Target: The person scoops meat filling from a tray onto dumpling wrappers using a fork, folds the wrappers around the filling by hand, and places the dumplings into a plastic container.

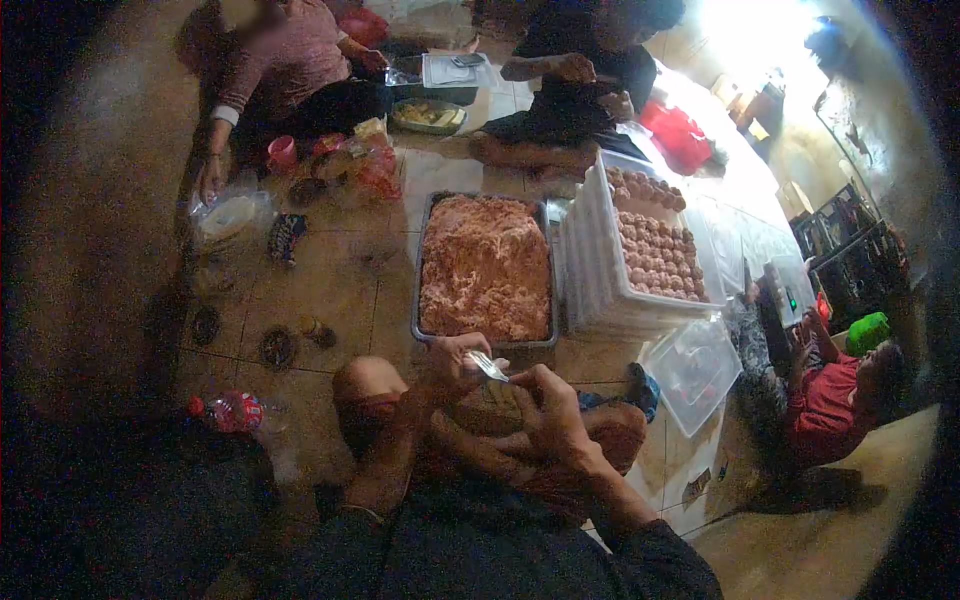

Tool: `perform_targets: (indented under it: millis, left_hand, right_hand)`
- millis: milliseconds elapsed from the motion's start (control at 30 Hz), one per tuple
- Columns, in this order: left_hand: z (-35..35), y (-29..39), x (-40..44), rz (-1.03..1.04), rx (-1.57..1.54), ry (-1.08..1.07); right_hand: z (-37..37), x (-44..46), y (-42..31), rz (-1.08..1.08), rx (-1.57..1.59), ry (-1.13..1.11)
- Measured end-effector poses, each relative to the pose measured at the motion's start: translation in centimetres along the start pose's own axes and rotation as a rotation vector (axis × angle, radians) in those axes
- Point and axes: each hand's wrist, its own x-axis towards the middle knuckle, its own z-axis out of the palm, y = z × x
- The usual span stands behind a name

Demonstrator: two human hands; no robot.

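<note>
Above my crossed legs, my right hand (548, 405) pinches one end of a small silvery, fork-like utensil (487, 366). Its pronged end points up and left, close to the fingers of my left hand (458, 358). Those fingers are curled, and what they hold, if anything, is too small to make out. Just beyond my hands lies a dark rectangular tray (416, 322) filled with pinkish minced mixture (485, 265). Right of it stands a white plastic container (600, 262) with rows of round balls (660, 250) of similar colour.
A clear lid (692, 372) lies at the right. One person (300, 75) sits upper left, another (570, 100) at the top, a third in red (830, 405) at the right. A bottle (235, 411) lies left; a dish (428, 116) sits beyond the tray.
</note>
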Motion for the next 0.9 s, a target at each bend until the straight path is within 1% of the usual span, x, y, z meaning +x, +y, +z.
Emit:
perform_targets:
  millis: [33, 67, 133, 200, 233, 267, 300, 333, 367, 400, 467, 500, 533, 567, 600, 633, 667, 733, 767, 800, 833, 867, 900]
  left_hand:
    - [-0.6, -0.5, 0.4, -0.016, 0.229, 0.053]
    - [1.0, 2.3, 0.2, 0.02, 0.41, 0.084]
    - [4.5, 8.4, -0.3, 0.075, 0.782, 0.168]
    - [5.3, 10.8, -0.5, -0.003, 0.77, 0.213]
    - [3.5, 7.9, -0.2, 0.135, 0.652, 0.167]
    - [3.2, 7.3, -0.1, 0.131, 0.651, 0.166]
    - [2.8, 6.9, 0.2, 0.039, 0.607, 0.114]
    - [4.1, 8.1, 0.2, 0.09, 0.512, 0.174]
    - [5.4, 9.3, 0.1, 0.146, 0.419, 0.229]
    - [5.7, 10.2, 0.1, 0.146, 0.421, 0.231]
    - [5.6, 11.1, 0.0, -0.193, 0.46, 0.249]
    - [3.6, 8.8, 0.3, -0.052, 0.541, 0.088]
    - [3.0, 8.6, 1.0, 0.1, 0.598, -0.064]
    - [3.0, 8.4, 0.7, 0.18, 0.627, -0.038]
    - [3.2, 8.1, -0.1, 0.136, 0.587, 0.058]
    - [3.5, 8.2, -0.8, 0.095, 0.541, 0.154]
    - [1.9, 7.4, -1.4, 0.096, 0.541, 0.151]
    - [-1.0, 5.7, -2.5, -0.051, 0.17, 0.083]
    - [-0.5, 7.1, -1.5, -0.31, 0.302, 0.047]
    - [0.0, 8.3, -0.6, -0.565, 0.445, -0.032]
    - [0.8, 8.0, -0.1, -0.588, 0.333, 0.123]
    - [1.6, 7.9, 0.0, -0.601, 0.277, 0.196]
    - [2.2, 7.5, 0.1, -0.61, 0.22, 0.27]
  right_hand:
    - [-0.3, 0.0, -0.4, -0.033, -0.021, 0.011]
    - [-1.0, 0.3, -0.9, -0.045, -0.026, 0.012]
    - [-2.0, -0.1, -2.2, 0.049, 0.026, 0.117]
    - [-2.5, 0.1, -3.5, 0.072, 0.013, 0.115]
    - [-2.5, 0.1, -3.8, 0.093, 0.001, 0.112]
    - [-2.2, -0.2, -3.5, 0.097, 0.002, 0.111]
    - [-1.7, -0.2, -2.9, 0.068, 0.06, 0.081]
    - [-1.5, 0.0, -2.5, 0.033, 0.117, 0.049]
    - [-2.0, -0.1, -2.4, 0.055, 0.063, 0.082]
    - [-2.0, 0.1, -2.2, 0.054, 0.064, 0.08]
    - [-1.5, -0.1, -1.2, 0.047, 0.089, 0.121]
    - [-1.0, -0.3, -0.5, 0.055, 0.092, 0.122]
    - [-0.5, 0.0, -0.2, -0.009, 0.045, 0.059]
    - [-0.3, 0.4, -0.1, -0.076, -0.005, -0.001]
    - [-0.9, 0.4, -0.2, -0.082, -0.009, 0.003]
    - [-2.0, 0.5, -1.4, -0.004, -0.015, 0.05]
    - [-2.8, 0.7, -2.0, 0.08, -0.019, 0.097]
    - [-3.3, 2.3, 0.0, 0.023, -0.112, 0.178]
    - [-3.4, 3.5, 1.3, -0.072, -0.234, 0.174]
    - [-3.1, 5.0, 2.7, -0.176, -0.355, 0.173]
    - [-2.1, 6.5, 4.3, -0.066, -0.47, 0.134]
    - [-1.2, 7.9, 6.0, 0.04, -0.591, 0.082]
    - [-0.2, 9.3, 7.5, 0.061, -0.642, 0.027]
